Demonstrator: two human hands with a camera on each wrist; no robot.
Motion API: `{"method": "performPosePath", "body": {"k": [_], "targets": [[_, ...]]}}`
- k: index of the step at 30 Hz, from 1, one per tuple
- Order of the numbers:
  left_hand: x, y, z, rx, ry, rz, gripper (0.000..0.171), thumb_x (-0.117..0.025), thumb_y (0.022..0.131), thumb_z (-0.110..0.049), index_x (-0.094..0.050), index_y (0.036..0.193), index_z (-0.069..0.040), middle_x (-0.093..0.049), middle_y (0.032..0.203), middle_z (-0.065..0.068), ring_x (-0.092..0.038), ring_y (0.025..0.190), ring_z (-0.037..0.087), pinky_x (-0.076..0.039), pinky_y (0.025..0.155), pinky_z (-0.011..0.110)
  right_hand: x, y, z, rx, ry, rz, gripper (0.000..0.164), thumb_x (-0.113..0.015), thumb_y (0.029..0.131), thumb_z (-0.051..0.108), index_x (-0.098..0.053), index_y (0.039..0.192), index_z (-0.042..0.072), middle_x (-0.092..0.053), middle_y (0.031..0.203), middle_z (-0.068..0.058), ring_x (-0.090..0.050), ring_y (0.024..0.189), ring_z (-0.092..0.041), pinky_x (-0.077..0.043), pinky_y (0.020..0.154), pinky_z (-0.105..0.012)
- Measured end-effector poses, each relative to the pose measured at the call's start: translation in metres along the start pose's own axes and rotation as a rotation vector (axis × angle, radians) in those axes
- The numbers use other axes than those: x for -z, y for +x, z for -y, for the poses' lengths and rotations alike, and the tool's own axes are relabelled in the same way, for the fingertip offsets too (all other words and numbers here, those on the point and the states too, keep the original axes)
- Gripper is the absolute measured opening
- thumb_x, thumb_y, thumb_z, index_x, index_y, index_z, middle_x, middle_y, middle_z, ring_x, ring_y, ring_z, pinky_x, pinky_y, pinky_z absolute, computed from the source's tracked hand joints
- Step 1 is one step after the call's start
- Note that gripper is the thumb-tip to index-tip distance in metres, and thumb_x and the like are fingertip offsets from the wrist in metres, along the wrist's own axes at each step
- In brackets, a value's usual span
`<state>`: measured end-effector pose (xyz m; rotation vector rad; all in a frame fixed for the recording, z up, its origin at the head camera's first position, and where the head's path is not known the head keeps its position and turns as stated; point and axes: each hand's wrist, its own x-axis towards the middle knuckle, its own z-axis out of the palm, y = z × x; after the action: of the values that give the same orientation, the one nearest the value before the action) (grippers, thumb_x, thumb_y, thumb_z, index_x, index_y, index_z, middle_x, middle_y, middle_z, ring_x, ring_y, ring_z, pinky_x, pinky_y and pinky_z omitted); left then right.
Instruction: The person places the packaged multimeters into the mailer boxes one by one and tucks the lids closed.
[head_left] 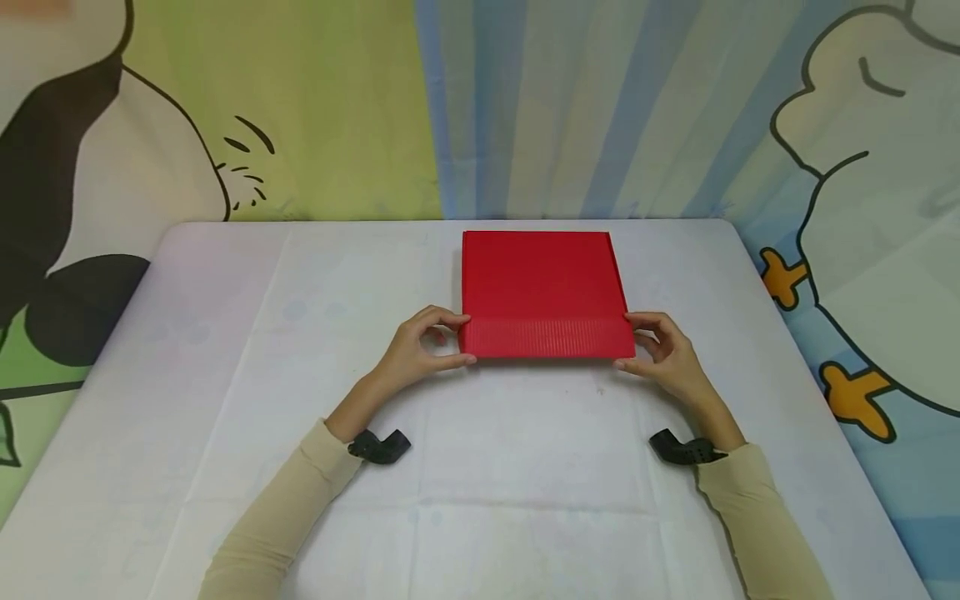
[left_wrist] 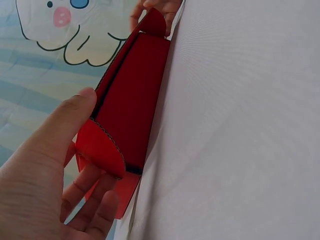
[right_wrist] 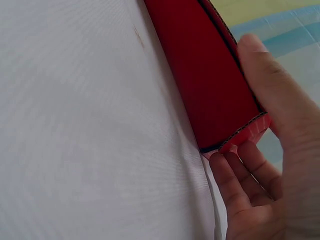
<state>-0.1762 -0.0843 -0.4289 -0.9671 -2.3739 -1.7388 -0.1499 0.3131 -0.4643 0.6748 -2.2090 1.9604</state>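
Note:
A red cardboard box [head_left: 542, 275] lies on the white table, toward its far edge. Its lid slopes down to a ribbed front flap [head_left: 551, 337], and the front is partly uncovered in both wrist views. My left hand [head_left: 420, 346] grips the left front corner, thumb at the flap's edge and fingers by the rounded side tab [left_wrist: 101, 147]. At the right front corner my right hand [head_left: 667, 354] holds the flap the same way, with fingertips against the other side tab [right_wrist: 247, 132]. The box's inside is hidden behind a red panel [left_wrist: 135, 90].
A white cloth covers the table [head_left: 525, 467], with faint creases. Behind it hangs a printed curtain [head_left: 570, 108] with cartoon figures on both sides. A black wrist device [head_left: 380, 447] sits at the left cuff, and another black device [head_left: 684, 448] at the right.

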Motion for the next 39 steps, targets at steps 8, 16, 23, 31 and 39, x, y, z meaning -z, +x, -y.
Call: {"method": "performPosePath", "body": {"k": [8,16,23,31,39], "targets": [[0.0005,-0.0007,0.0007,0.005,-0.025,0.001,0.049,-0.083,0.070,0.006,-0.063,0.114,0.010,-0.066,0.106,0.023,-0.063,0.093,0.039,-0.054,0.077,0.051,0.0007,0.0001,-0.0026,0.006,0.011,-0.006,0.068,-0.072,0.067,-0.027,-0.043,0.127,-0.018,-0.055,0.121,-0.004,-0.054,0.107,-0.013,-0.050,0.090,-0.019],[0.0016,-0.0014,0.0050,0.071,-0.078,0.007,0.050,-0.083,0.071,0.006,-0.064,0.117,0.008,-0.069,0.103,0.021,-0.065,0.088,0.040,-0.055,0.080,0.048,0.0003,0.0004,0.0001,-0.038,0.023,-0.015,0.067,-0.074,0.069,-0.023,-0.044,0.128,-0.015,-0.059,0.113,-0.003,-0.058,0.099,-0.011,-0.052,0.086,-0.018],[0.0009,-0.0011,0.0090,0.157,-0.171,0.056,0.049,-0.077,0.077,0.008,-0.059,0.122,0.008,-0.065,0.096,0.024,-0.064,0.086,0.033,-0.056,0.086,0.038,-0.0015,0.0003,-0.0022,-0.022,0.041,0.003,0.067,-0.070,0.070,-0.026,-0.040,0.129,-0.016,-0.055,0.100,-0.009,-0.054,0.088,-0.011,-0.052,0.081,-0.016],[-0.0013,-0.0011,0.0072,0.051,-0.064,0.032,0.050,-0.078,0.076,0.007,-0.058,0.121,0.008,-0.058,0.105,0.026,-0.060,0.094,0.041,-0.052,0.085,0.052,-0.0037,-0.0004,0.0000,0.017,-0.007,-0.018,0.058,-0.061,0.076,-0.028,-0.043,0.130,-0.017,-0.052,0.127,-0.005,-0.052,0.109,-0.014,-0.049,0.091,-0.018],[-0.0064,0.0034,0.0077,0.028,-0.001,0.012,0.066,-0.077,0.077,0.007,-0.048,0.136,0.008,-0.037,0.136,0.034,-0.053,0.111,0.047,-0.049,0.087,0.058,-0.0039,0.0001,-0.0005,0.018,-0.138,0.040,0.064,-0.059,0.080,-0.025,-0.041,0.140,-0.011,-0.041,0.147,-0.009,-0.045,0.130,-0.011,-0.043,0.099,-0.017]]}}
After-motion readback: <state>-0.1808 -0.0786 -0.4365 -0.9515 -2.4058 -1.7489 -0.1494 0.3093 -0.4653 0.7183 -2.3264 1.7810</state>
